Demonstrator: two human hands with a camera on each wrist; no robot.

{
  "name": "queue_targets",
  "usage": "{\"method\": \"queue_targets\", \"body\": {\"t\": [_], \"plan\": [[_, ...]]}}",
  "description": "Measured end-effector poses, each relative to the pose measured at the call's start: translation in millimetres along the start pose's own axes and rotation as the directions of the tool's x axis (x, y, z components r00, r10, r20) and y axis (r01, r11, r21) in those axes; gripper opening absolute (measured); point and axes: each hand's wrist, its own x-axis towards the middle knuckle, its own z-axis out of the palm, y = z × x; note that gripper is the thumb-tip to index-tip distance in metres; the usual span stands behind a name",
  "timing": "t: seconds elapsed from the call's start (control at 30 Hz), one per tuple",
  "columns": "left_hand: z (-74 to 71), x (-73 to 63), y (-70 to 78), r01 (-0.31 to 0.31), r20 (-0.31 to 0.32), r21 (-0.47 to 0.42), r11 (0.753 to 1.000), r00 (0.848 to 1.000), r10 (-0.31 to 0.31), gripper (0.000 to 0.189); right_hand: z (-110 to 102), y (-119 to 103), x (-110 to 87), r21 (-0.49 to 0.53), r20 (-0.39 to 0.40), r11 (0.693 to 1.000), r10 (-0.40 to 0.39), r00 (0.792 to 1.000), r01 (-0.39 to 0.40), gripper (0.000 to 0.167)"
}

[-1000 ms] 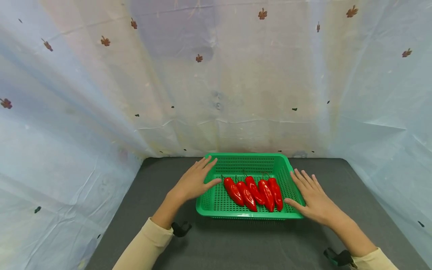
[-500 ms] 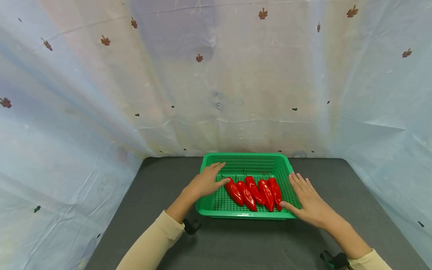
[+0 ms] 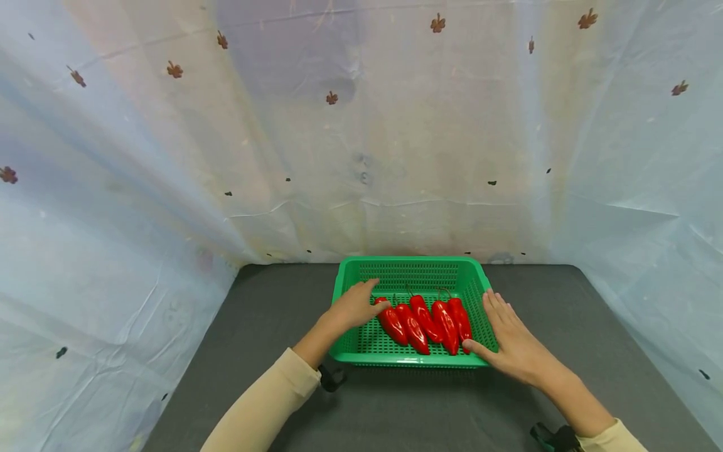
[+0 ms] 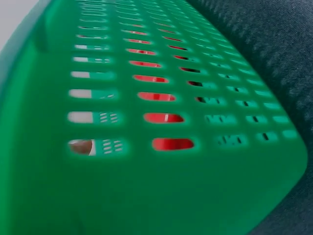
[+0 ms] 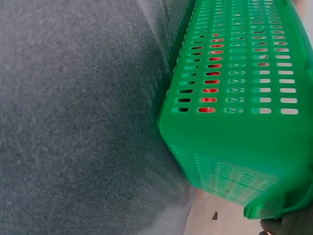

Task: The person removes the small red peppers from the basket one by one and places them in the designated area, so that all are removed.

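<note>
A green plastic basket (image 3: 407,361) with slotted walls rests on the dark table, with several glossy red peppers (image 3: 415,329) in a row inside. My left hand (image 3: 353,306) reaches over the basket's left side, its thumb extended at the upper end of the leftmost pepper (image 3: 393,325). Along the right side my right hand (image 3: 513,346) overlaps the rim with straight fingers, its thumb by the lower end of the rightmost pepper. Both wrist views face the basket's outside wall (image 4: 122,191), where red shows through the slots. The right hand's fingertips (image 5: 296,224) peek in at that view's lower corner.
The dark grey table (image 3: 271,301) extends around the basket to both sides and in front. Behind it hangs a pale plastic sheet (image 3: 418,150) with brown leaf prints, which also covers the left and right sides. Black straps (image 3: 333,380) are on both wrists.
My left hand has moved right and slightly down, from the basket's left rim to over the leftmost pepper. My right hand has shifted slightly left over the right rim.
</note>
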Motion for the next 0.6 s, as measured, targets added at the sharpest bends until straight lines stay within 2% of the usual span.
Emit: {"method": "queue_targets", "body": {"t": [0.2, 0.6], "plan": [[9.3, 6.1, -5.0, 0.034, 0.018, -0.02, 0.999, 0.999, -0.034, 0.073, 1, -2, 1.1, 0.001, -0.003, 1.0, 0.007, 1.0, -0.007, 0.11], [27.3, 13.9, -9.3, 0.036, 0.015, -0.056, 0.998, 0.999, -0.035, 0.071, 1, -4, 3.6, -0.034, 0.001, 0.999, 0.013, 1.0, -0.013, 0.114]]}}
